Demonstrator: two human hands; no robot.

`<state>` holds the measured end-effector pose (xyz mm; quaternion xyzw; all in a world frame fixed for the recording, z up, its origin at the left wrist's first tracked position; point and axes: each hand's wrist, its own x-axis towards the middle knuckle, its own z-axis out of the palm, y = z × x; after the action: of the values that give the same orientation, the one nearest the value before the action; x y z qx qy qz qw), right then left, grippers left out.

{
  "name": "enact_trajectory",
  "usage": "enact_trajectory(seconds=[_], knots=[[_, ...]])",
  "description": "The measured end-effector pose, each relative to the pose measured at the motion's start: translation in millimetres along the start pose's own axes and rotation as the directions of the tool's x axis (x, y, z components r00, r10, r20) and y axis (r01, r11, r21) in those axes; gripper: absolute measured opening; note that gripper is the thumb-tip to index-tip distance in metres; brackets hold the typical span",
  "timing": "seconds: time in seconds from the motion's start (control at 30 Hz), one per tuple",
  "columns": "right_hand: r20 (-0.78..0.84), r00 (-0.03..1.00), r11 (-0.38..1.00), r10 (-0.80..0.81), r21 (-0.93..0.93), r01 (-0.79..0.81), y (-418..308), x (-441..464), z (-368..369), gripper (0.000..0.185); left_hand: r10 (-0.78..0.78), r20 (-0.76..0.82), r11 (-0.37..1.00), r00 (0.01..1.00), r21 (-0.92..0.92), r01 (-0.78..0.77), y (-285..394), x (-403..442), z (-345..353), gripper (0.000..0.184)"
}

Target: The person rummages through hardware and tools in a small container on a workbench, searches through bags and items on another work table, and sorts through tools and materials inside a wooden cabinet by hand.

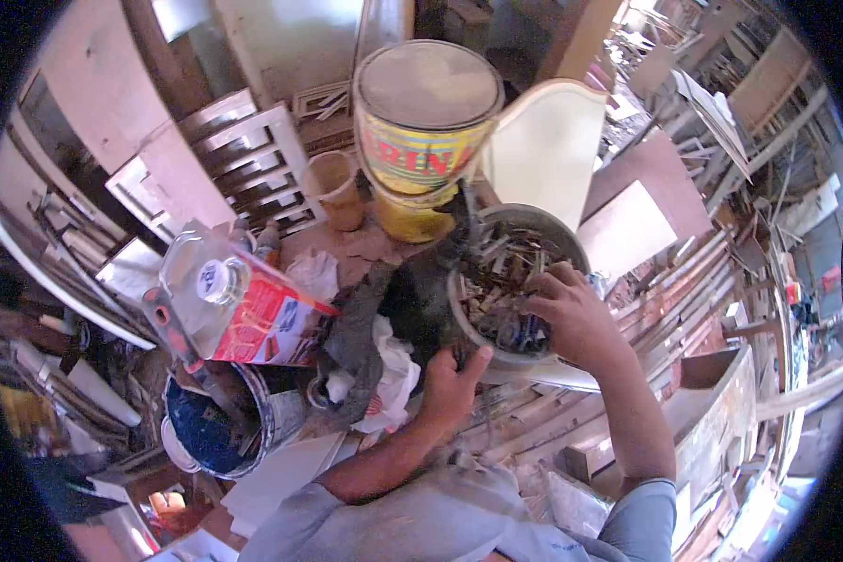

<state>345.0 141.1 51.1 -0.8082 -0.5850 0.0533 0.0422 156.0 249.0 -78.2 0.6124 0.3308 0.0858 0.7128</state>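
Observation:
A round grey tub [579, 245] full of small metal pieces [496, 286], which look like screws and fittings, stands right of centre. My right hand [571, 314] reaches over its right side, fingers bent down among the pieces; whether they pinch anything is hidden. Just below the tub's lower left edge is my left hand [454, 379], thumb up and fingers curled near the rim. What those fingers hold, if anything, I cannot make out. Dark cloth [370, 300] and crumpled white paper [393, 370] lie left of the tub.
Behind the tub rises a large yellow paint can [421, 140], beside an orange-brown plastic cup [337, 192]. Leftward are a red and white tin [267, 314] and a bucket [272, 412] with dark blue contents. Wood strips [674, 290] fill the right side.

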Motion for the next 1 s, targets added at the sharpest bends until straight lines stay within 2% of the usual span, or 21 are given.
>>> enact_trajectory(seconds=[0.07, 0.13, 0.17, 0.23, 0.33, 0.37, 0.47, 0.6, 0.67, 0.77, 0.87, 0.97, 1.0], knots=[[-0.084, 0.996, 0.999, -0.027, 0.043, 0.031, 3, -5, 6, 0.031, 0.062, -0.024, 0.996, 0.998, -0.054, -0.064, -8, 1, 1, 0.032], [-0.043, 0.999, 1.0, -0.015, 0.022, 0.016, 1, -8, 0, 0.031, 0.115, -0.025, 0.982, 0.993, -0.149, -0.118, -19, 6, 4, 0.03], [-0.045, 0.999, 0.999, -0.018, 0.03, 0.019, 2, -10, 1, 0.031, 0.249, -0.098, 0.957, 0.963, -0.128, -0.261, -4, 3, 8, 0.028], [-0.075, 0.997, 0.999, -0.028, 0.043, 0.031, 7, -13, 3, 0.033, 0.209, -0.063, 0.968, 0.976, -0.126, -0.215, -18, 6, 6, 0.027], [-0.023, 1.0, 0.984, 0.02, 0.177, -0.016, 11, -9, -6, 0.04, 0.193, -0.069, 0.976, 0.979, -0.084, -0.199, -15, 5, 6, 0.028], [-0.079, 0.995, 0.983, 0.055, 0.181, -0.039, 13, -1, -7, 0.037, 0.198, -0.081, 0.977, 0.977, -0.064, -0.203, -12, 4, 6, 0.028], [-0.185, 0.979, 0.99, 0.085, 0.126, -0.062, 11, 41, -5, 0.039, 0.084, -0.035, 0.995, 0.996, -0.057, -0.086, -12, 3, 3, 0.03], [-0.205, 0.977, 0.993, 0.062, -0.081, -0.08, 6, 83, 42, 0.052, 0.088, -0.049, 0.989, 0.995, -0.113, -0.093, -19, 8, 5, 0.03], [-0.194, 0.978, 0.989, 0.081, -0.107, -0.103, -2, 91, 50, 0.058, 0.113, -0.052, 0.985, 0.992, -0.129, -0.119, -11, 4, 5, 0.03], [-0.026, 0.998, 0.998, 0.061, 0.02, -0.061, -4, 82, 30, 0.058, 0.185, -0.042, 0.977, 0.982, -0.097, -0.188, -10, 4, 4, 0.03], [-0.026, 0.995, 0.994, -0.095, 0.059, 0.097, -5, 56, 17, 0.053, 0.138, -0.037, 0.985, 0.99, -0.101, -0.141, 4, -1, 1, 0.029], [0.113, 0.989, 0.996, -0.091, -0.009, 0.092, -10, 42, 11, 0.047, -0.015, 0.043, 0.995, 0.999, -0.093, 0.019, -7, 4, -5, 0.028], [0.099, 0.991, 0.996, -0.091, 0.017, 0.09, -12, 37, 10, 0.045, 0.055, 0.007, 0.994, 0.998, -0.099, -0.054, -5, 4, -3, 0.028]])
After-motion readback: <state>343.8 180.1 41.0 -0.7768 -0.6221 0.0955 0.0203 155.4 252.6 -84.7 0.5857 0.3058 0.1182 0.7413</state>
